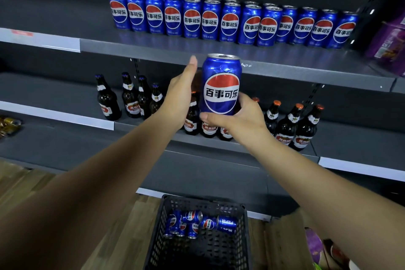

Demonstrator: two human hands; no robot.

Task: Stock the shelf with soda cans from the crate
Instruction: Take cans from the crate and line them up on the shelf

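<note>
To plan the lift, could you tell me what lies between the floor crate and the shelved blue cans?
Head view: a lower shelf, then a shelf of beer bottles; the right hand holds a can before them.

Shelf (54, 17) free left of can row (230, 22) (purple boxes (388, 44) right).

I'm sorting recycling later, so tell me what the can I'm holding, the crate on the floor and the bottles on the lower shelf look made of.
The can: thin metal, probably aluminium, with glossy blue print; its silvery rim and small dents show. The crate: black plastic, fairly matte, with moulded lattice walls. The bottles: dark brown glass by their shine, with paper-looking labels; caps likely metal.
</note>
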